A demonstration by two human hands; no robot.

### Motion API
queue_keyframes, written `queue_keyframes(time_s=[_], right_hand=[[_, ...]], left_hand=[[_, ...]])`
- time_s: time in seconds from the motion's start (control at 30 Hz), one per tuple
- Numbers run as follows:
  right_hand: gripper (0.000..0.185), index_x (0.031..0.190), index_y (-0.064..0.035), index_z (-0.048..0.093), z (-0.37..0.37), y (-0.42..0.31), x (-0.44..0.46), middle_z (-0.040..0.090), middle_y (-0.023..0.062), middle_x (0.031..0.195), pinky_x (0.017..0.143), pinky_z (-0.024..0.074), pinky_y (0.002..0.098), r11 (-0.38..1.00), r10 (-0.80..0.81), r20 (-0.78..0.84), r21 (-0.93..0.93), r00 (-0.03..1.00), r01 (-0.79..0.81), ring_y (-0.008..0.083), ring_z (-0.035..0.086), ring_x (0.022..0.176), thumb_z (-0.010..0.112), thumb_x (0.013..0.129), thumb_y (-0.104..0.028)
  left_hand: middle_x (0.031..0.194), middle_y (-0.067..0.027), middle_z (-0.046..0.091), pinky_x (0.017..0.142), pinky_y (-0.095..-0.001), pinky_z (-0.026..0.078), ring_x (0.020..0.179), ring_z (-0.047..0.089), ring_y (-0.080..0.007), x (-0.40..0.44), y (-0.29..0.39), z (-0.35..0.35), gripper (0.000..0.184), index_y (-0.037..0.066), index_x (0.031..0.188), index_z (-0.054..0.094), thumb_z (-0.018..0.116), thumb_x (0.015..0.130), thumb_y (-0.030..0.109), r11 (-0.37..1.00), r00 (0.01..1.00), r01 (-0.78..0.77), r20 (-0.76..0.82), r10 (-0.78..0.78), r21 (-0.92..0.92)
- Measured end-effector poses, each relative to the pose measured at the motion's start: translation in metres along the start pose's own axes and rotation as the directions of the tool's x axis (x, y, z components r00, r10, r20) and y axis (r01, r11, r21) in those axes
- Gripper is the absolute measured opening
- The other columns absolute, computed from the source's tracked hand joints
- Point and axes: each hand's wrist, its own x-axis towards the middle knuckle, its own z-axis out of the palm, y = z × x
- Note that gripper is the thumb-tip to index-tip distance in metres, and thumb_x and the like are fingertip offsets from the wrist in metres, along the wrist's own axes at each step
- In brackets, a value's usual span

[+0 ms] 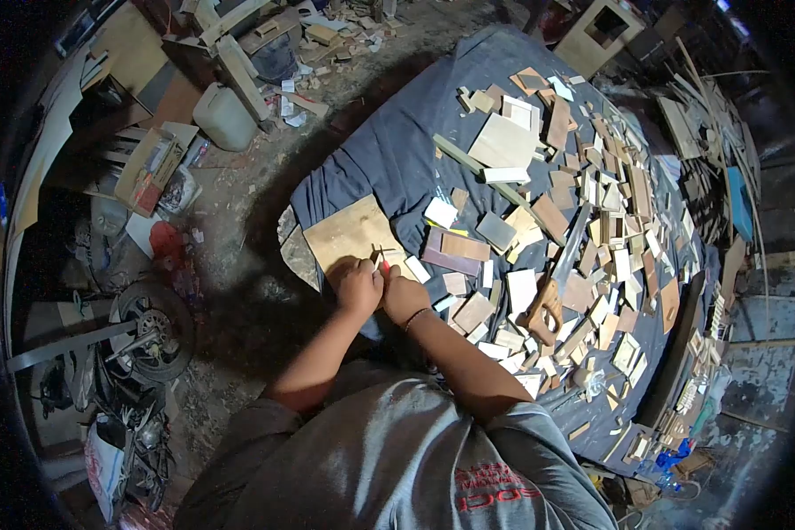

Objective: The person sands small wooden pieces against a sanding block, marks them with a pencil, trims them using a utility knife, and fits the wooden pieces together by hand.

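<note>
One red tool [385, 266], pinched in my right hand [405, 299], seems light, stiff, best held mid-handle; left hand's [360, 288] grip, I can't tell.

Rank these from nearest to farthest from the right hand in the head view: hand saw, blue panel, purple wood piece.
1. Purple wood piece: ahead-right of the right hand.
2. Hand saw: farther right, among wood pieces.
3. Blue panel: at the far right.
</note>
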Motion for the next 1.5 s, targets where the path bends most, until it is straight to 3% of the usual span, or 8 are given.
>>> queue_keyframes(time_s=[0.8,0.9,0.97,1.03,1.1,1.2,1.3,1.5], right_hand=[[0.029,0.109,0.0008,0.048,0.013,0.015,-0.030,0.067,0.0239,0.084,0.067,0.0535,0.0460,0.995,0.053,0.005,-0.082,0.999,-0.053,0.0382,0.067,0.076,0.043,0.092,-0.022],[0.032,0.110,-0.0001,0.051,-0.006,0.017,-0.052,0.066,0.0248,0.080,0.065,0.0522,0.0477,1.000,0.001,-0.009,0.002,1.000,-0.001,0.0395,0.065,0.073,0.048,0.090,-0.025],[0.033,0.105,-0.0019,0.054,-0.002,0.035,-0.065,0.064,0.0249,0.077,0.065,0.0508,0.0497,0.979,0.063,-0.231,0.204,0.971,-0.015,0.0409,0.064,0.072,0.053,0.088,-0.030],[0.027,0.096,-0.0036,0.059,-0.007,0.048,-0.078,0.065,0.0236,0.082,0.070,0.0497,0.0510,0.931,0.195,-0.276,0.353,0.941,-0.090,0.0429,0.063,0.077,0.054,0.086,-0.028],[0.024,0.093,-0.0028,0.060,-0.006,0.072,-0.090,0.064,0.0234,0.079,0.068,0.0492,0.0496,0.886,0.289,-0.340,0.448,0.895,-0.116,0.0419,0.063,0.076,0.056,0.086,-0.026],[0.021,0.093,-0.0020,0.060,-0.013,0.092,-0.119,0.063,0.0222,0.076,0.065,0.0488,0.0446,0.827,0.386,-0.353,0.542,0.852,-0.150,0.0392,0.063,0.072,0.060,0.084,-0.021],[0.023,0.094,-0.0012,0.061,-0.013,0.108,-0.144,0.063,0.0214,0.075,0.065,0.0486,0.0437,0.832,0.419,-0.385,0.526,0.822,-0.177,0.0384,0.063,0.070,0.061,0.084,-0.022],[0.021,0.093,0.0007,0.062,0.002,0.131,-0.174,0.063,0.0154,0.073,0.063,0.0478,0.0356,0.767,0.527,-0.373,0.596,0.764,-0.238,0.0247,0.061,0.065,0.061,0.086,-0.019]], left_hand=[[0.082,-0.0199,0.064,0.071,-0.0469,0.049,0.079,0.062,-0.0388,0.007,-0.018,-0.009,0.016,0.002,0.080,0.059,0.063,0.079,0.018,0.999,1.000,-0.007,0.012,0.007,-0.041],[0.085,-0.0175,0.066,0.073,-0.0463,0.049,0.081,0.062,-0.0373,0.013,-0.031,-0.019,0.014,0.004,0.081,0.064,0.064,0.080,0.017,0.994,0.999,-0.041,0.007,0.042,-0.097],[0.075,-0.0153,0.061,0.067,-0.0429,0.048,0.074,0.061,-0.0357,0.016,-0.031,-0.027,0.011,0.005,0.082,0.064,0.067,0.078,0.014,0.987,0.995,-0.071,-0.073,0.061,-0.146],[0.086,-0.0148,0.064,0.076,-0.0411,0.048,0.085,0.061,-0.0352,0.022,-0.027,-0.034,0.014,0.006,0.088,0.066,0.068,0.077,0.015,0.989,0.999,0.000,0.042,0.007,-0.149],[0.108,-0.0131,0.062,0.092,-0.0437,0.041,0.106,0.055,-0.0341,0.028,-0.015,-0.044,0.029,0.008,0.101,0.064,0.069,0.075,0.017,0.988,0.994,-0.107,0.032,0.104,0.109],[0.128,-0.0120,0.053,0.105,-0.0456,0.030,0.125,0.041,-0.0339,0.034,0.015,-0.055,0.046,0.006,0.118,0.060,0.069,0.074,0.018,0.979,0.972,-0.188,0.159,0.175,0.073],[0.134,-0.0110,0.049,0.109,-0.0467,0.024,0.131,0.034,-0.0326,0.038,0.025,-0.050,0.058,0.007,0.125,0.056,0.073,0.071,0.019,0.887,0.850,-0.459,0.317,0.421,0.051],[0.130,-0.0107,0.053,0.108,-0.0477,0.023,0.130,0.037,-0.0315,0.051,0.037,-0.044,0.045,0.005,0.112,0.065,0.076,0.072,0.024,0.862,0.799,-0.497,0.438,0.412,0.095]])
